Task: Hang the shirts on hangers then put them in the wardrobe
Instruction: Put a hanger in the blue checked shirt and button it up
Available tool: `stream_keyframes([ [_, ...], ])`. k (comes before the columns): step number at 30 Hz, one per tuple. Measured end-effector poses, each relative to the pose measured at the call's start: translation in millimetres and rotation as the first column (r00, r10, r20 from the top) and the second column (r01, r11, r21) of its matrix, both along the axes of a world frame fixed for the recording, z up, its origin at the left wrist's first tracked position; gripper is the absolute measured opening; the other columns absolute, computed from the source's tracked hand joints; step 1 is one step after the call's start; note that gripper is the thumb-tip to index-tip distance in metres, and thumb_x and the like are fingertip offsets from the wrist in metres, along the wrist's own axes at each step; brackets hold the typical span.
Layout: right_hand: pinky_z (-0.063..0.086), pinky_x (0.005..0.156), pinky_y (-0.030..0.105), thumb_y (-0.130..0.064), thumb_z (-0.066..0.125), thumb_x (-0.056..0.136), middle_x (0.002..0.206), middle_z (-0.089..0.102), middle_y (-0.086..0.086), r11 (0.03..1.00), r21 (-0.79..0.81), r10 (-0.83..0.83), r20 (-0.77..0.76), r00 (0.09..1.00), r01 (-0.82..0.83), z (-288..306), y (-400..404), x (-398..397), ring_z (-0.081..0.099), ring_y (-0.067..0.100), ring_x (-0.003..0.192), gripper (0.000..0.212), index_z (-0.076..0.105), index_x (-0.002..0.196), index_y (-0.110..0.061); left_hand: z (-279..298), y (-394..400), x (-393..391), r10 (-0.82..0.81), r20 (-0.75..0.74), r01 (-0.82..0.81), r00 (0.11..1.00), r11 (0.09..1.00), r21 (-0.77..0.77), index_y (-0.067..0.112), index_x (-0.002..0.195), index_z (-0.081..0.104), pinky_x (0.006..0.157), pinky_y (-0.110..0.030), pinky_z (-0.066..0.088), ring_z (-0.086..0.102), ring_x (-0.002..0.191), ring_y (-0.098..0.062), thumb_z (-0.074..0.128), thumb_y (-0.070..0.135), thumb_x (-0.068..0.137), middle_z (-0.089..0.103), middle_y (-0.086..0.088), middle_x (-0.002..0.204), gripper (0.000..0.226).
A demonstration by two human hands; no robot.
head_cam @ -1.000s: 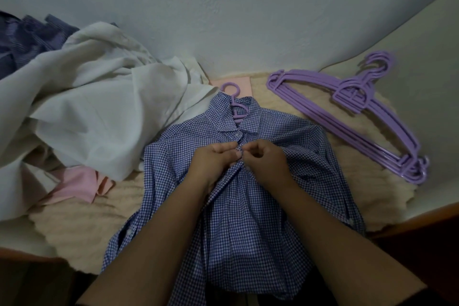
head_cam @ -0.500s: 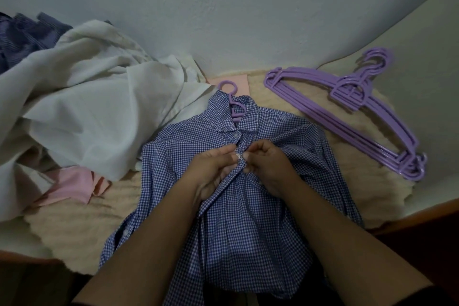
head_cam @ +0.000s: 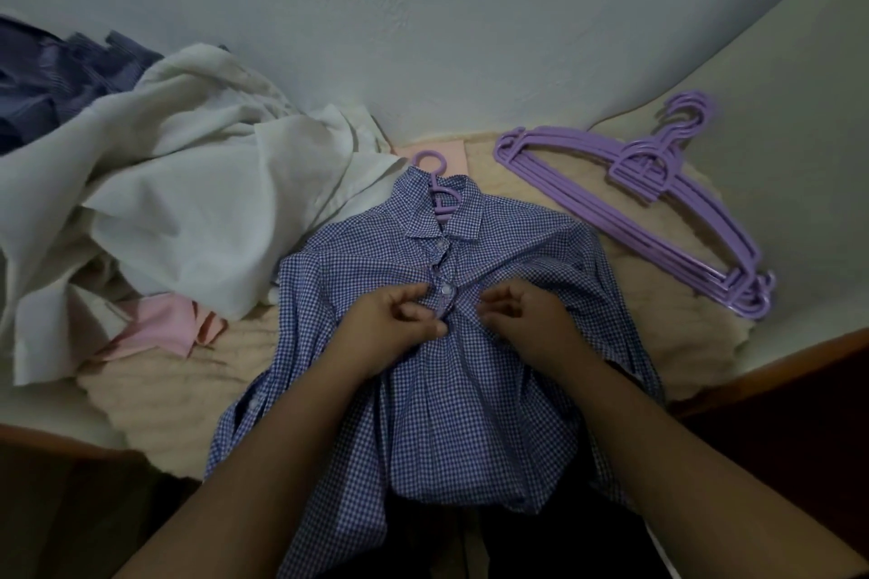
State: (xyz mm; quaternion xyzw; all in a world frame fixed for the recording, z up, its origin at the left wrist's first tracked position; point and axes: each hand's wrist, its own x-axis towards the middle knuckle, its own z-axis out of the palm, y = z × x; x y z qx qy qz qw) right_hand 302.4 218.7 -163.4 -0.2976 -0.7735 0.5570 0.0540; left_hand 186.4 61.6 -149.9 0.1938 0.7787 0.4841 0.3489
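A blue checked shirt [head_cam: 451,395] lies face up on the bed, and the hook of a purple hanger [head_cam: 435,165] sticks out of its collar. Two buttons below the collar are fastened. My left hand [head_cam: 399,320] pinches the button strip at mid-chest, just under the lower fastened button. My right hand [head_cam: 526,315] sits a little to the right of the strip, its fingers curled into the right front panel. The shirt's hem hangs over the bed edge towards me.
A stack of purple hangers [head_cam: 658,212] lies at the right on the cream blanket [head_cam: 658,334]. A heap of white cloth [head_cam: 178,212], a pink garment [head_cam: 155,324] and dark blue cloth [head_cam: 51,85] fills the left. A wall stands close behind.
My hands were together at one button; now they have parted, the right one shifting right, and that button shows fastened between them.
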Motion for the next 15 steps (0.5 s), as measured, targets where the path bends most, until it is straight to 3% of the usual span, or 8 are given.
stream_keyframes([
  [3, 0.044, 0.080, 0.015, -0.012, 0.063, 0.088, 0.103, 0.060, -0.003, 0.960, 0.251, 0.093, 0.119, 0.988, -0.121, 2.6, -6.0, 14.8, 0.056, 0.011, 0.095, 0.026, 0.061, 0.114, -0.012, 4.0, -9.1, 10.4, -0.165, -0.188, 0.131, 0.968, 0.974, -0.184, 0.018, 0.132, 0.055, 0.072, -0.003, 0.043, 0.061, 0.078, 0.002, 0.080, 0.013, 0.075, 0.066, 0.012, 0.087, 0.063],
  [6, 0.045, 0.085, 0.025, -0.007, 0.058, 0.089, 0.108, 0.062, 0.004, 0.936, 0.330, 0.066, 0.173, 0.983, -0.121, 1.6, -11.5, 22.8, 0.058, 0.018, 0.098, 0.028, 0.059, 0.117, -0.010, 8.2, -11.9, 19.6, -0.135, -0.303, 0.070, 0.943, 0.974, -0.217, 0.018, 0.133, 0.055, 0.061, 0.001, 0.039, 0.054, 0.071, 0.007, 0.073, 0.009, 0.081, 0.061, 0.017, 0.081, 0.055],
  [10, 0.041, 0.070, 0.021, -0.010, 0.060, 0.088, 0.094, 0.061, 0.002, 0.952, 0.305, -0.029, 0.119, 0.992, -0.009, 5.7, -23.1, 24.3, 0.056, 0.015, 0.087, 0.020, 0.061, 0.108, -0.011, 12.5, -4.3, 39.6, 0.050, -0.313, -0.093, 0.949, 0.988, -0.122, 0.017, 0.133, 0.055, 0.057, -0.002, 0.039, 0.054, 0.069, 0.003, 0.070, 0.009, 0.083, 0.059, 0.014, 0.077, 0.052],
  [15, 0.049, 0.073, 0.026, -0.009, 0.063, 0.083, 0.082, 0.059, -0.008, 0.979, 0.149, -0.137, -0.004, 0.991, 0.136, 15.1, -44.4, 23.6, 0.059, 0.011, 0.080, 0.014, 0.057, 0.091, -0.019, 5.3, 3.9, 67.3, 0.186, -0.185, -0.190, 0.965, 0.982, -0.001, 0.014, 0.130, 0.056, 0.067, -0.015, 0.046, 0.059, 0.068, -0.005, 0.074, 0.010, 0.080, 0.062, 0.009, 0.073, 0.053],
])
